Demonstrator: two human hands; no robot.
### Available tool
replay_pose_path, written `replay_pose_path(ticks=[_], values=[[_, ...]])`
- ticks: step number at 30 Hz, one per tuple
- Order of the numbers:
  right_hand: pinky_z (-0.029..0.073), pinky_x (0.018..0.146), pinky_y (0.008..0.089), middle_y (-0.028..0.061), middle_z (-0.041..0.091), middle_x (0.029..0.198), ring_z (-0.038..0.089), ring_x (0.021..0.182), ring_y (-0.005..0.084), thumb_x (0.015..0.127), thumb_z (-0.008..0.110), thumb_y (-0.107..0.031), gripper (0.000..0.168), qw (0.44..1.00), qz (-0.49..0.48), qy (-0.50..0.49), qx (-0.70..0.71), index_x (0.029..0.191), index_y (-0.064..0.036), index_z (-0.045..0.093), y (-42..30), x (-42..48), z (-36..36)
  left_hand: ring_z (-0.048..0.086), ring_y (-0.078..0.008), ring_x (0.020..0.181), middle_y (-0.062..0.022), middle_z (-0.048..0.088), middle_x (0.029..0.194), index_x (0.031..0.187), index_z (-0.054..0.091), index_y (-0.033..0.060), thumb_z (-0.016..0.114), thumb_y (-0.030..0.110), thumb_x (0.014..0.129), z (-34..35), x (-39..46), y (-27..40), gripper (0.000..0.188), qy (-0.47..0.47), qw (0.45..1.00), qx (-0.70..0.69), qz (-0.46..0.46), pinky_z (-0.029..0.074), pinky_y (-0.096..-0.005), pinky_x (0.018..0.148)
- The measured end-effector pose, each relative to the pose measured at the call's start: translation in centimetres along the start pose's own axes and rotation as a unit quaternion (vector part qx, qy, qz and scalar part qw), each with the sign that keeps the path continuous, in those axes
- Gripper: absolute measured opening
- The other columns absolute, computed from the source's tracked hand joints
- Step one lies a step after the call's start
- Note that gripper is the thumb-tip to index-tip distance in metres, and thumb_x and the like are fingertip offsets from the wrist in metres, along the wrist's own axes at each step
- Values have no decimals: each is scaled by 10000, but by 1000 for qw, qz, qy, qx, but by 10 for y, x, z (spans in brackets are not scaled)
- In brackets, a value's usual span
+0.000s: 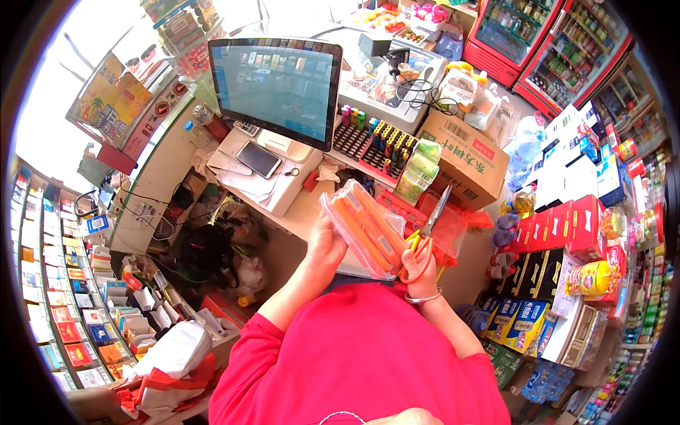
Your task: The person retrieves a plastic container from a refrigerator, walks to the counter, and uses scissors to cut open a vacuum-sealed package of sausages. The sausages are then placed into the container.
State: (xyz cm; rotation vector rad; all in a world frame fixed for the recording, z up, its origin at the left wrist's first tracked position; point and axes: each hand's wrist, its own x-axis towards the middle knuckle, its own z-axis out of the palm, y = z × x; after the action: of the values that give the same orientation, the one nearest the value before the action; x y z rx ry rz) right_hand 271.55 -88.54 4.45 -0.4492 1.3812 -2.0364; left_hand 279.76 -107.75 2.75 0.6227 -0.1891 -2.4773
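My left hand (326,244) grips the left side of a clear plastic-wrapped pack of long orange items (364,226), held tilted in front of my chest. My right hand (421,273) is closed around the orange handles of a pair of scissors (436,211), near the pack's lower right corner. The scissor blades point up and away from me and look closed together. Whether the right fingers also touch the pack, I cannot tell. A clear plastic container (396,220) shows partly behind the pack. Beside it, red plastic packaging (451,234) lies by the blades.
A monitor (276,90) stands on the counter, with a smartphone (258,159) on papers in front of it. Lighter racks (390,151), green packets (417,172) and a cardboard box (465,156) stand beyond my hands. Stacked red cartons (558,228) are on the right, cigarette shelves (69,297) left.
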Motion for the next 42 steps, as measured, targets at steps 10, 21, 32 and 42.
replay_pose_path(ticks=[10,21,32,42], values=[[417,767,227,-18,502,911,494,820,76,895,674,-156,215,998,-41,46,-24,979,-85,489,-29,2,27,374,-293,1338,-126,392,1448,1454,294,85,422,714,847,57,-54,-19,884,-267,961,-39,-60,312,-491,1106],[418,492,192,20,504,739,488,569,67,868,668,-437,457,962,139,-185,-143,986,-33,489,-74,-8,-6,426,-332,1293,-170,410,1410,1442,299,91,496,786,712,36,-42,-1,1027,-170,984,46,-24,417,-550,1021],[268,506,160,-48,452,744,357,588,-4,840,623,-592,581,847,334,-355,-211,954,-31,524,-102,-14,-4,476,-287,1243,-151,442,1392,1419,333,49,396,865,677,40,-45,7,1104,-167,981,102,-12,437,-493,1010],[270,513,165,-51,459,755,362,596,-4,848,607,-597,576,864,310,-342,-202,947,-35,530,-94,-14,-1,437,-296,1277,-142,401,1420,1455,286,96,396,852,687,35,-46,1,1083,-197,970,141,-20,443,-527,997]])
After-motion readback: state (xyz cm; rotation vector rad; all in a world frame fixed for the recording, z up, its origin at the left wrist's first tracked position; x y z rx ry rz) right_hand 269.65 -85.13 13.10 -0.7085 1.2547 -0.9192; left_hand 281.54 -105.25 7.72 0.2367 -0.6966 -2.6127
